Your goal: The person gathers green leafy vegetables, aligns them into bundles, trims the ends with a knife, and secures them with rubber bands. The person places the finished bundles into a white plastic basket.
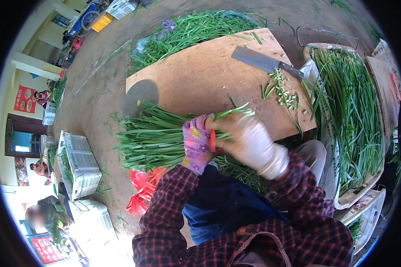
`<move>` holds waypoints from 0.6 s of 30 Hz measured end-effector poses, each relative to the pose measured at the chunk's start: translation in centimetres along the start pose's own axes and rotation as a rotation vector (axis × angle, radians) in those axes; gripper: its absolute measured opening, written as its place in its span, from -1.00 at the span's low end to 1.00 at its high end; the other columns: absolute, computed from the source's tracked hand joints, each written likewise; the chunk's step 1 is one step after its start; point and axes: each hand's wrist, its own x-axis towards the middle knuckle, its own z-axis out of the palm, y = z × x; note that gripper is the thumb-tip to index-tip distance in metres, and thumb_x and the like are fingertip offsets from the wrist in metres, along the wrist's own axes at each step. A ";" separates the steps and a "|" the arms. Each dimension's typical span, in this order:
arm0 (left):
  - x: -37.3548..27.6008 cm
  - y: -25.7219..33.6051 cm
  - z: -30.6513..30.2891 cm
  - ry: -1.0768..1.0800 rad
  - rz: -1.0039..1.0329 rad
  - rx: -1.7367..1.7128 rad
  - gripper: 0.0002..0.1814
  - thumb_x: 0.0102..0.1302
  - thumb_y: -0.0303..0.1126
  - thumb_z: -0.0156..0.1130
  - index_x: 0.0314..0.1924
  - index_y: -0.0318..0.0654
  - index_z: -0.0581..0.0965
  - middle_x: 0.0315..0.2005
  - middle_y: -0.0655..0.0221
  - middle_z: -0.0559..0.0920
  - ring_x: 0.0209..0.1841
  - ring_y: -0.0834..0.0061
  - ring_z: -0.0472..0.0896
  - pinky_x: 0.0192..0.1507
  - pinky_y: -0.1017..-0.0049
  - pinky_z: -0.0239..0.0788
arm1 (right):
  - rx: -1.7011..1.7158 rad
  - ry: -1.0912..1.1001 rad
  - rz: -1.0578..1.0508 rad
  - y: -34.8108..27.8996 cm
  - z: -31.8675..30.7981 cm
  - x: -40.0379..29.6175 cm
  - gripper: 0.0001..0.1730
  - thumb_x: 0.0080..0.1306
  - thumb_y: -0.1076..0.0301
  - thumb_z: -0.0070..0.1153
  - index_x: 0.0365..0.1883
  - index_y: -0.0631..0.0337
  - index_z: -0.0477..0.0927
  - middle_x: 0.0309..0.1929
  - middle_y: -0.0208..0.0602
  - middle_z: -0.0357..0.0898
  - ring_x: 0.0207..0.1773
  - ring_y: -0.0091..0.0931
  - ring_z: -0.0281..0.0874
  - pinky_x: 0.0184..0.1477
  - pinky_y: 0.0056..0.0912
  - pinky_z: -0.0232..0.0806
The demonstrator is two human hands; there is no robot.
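Note:
A thick bunch of green garlic chives [153, 140] lies across the person's lap, its leaf ends pointing left. My left hand [197, 140], in a purple flowered glove, grips the bunch near its pale cut ends. Around the bunch, right beside that glove, runs a red tie [213, 141]. My right hand [250, 143], in a whitish glove, is blurred by motion over the cut ends. Its fingers are close to the red tie, but whether they hold it cannot be made out.
A wooden board [200, 76] bears a cleaver [257, 59], chopped stem ends [287, 96] and a dark round disc [140, 96]. Loose chives [193, 33] lie beyond it. A crate of chives [354, 116] stands at right; red ties [143, 193] hang at left. Another person [50, 213] works farther left.

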 end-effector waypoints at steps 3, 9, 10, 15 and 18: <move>0.2 0.6 -1.4 -0.069 -0.045 -0.005 0.07 -0.48 -0.11 0.49 0.19 -0.21 0.28 -0.01 0.24 0.37 0.10 0.21 0.33 0.19 0.14 0.05 | -0.259 0.228 0.118 3.6 -1.3 1.7 -0.79 0.08 0.17 0.23 -0.37 0.06 0.64 -0.40 -0.15 0.55 -0.35 -0.23 0.52 -0.29 -0.17 0.36; 1.0 1.1 -0.6 -0.101 -0.048 0.071 0.12 -0.41 0.02 0.48 0.24 -0.14 0.23 0.12 0.28 0.32 0.26 0.18 0.20 0.28 0.07 -0.10 | -0.291 -0.004 -0.035 8.4 1.8 2.5 -0.84 0.03 0.22 0.17 -0.60 0.09 0.62 -0.57 -0.23 0.53 -0.42 -0.26 0.53 -0.32 -0.17 0.35; 0.9 1.1 -0.8 -0.129 -0.063 0.064 0.13 -0.39 0.04 0.49 0.25 -0.13 0.20 0.19 0.30 0.27 0.32 0.20 0.13 0.29 0.05 -0.13 | -0.352 -0.013 -0.072 8.1 1.6 2.6 -0.85 0.02 0.23 0.15 -0.61 0.08 0.62 -0.58 -0.24 0.53 -0.43 -0.26 0.53 -0.33 -0.17 0.35; 0.3 0.9 -1.2 -0.120 -0.081 0.054 0.14 -0.39 0.05 0.51 0.26 -0.14 0.19 0.19 0.30 0.27 0.31 0.20 0.14 0.30 0.05 -0.13 | -0.582 0.124 -0.155 8.5 -4.8 2.6 -0.87 0.00 0.24 0.16 -0.60 0.06 0.62 -0.59 -0.28 0.53 -0.45 -0.28 0.53 -0.38 -0.20 0.37; 0.2 0.9 -1.1 -0.118 -0.072 0.049 0.15 -0.38 0.06 0.51 0.26 -0.14 0.19 0.20 0.29 0.27 0.31 0.22 0.15 0.30 0.06 -0.14 | -0.731 0.151 -0.085 8.4 -12.5 1.3 -0.92 0.04 0.29 0.17 -0.53 0.05 0.64 -0.48 -0.32 0.56 -0.39 -0.31 0.56 -0.34 -0.25 0.40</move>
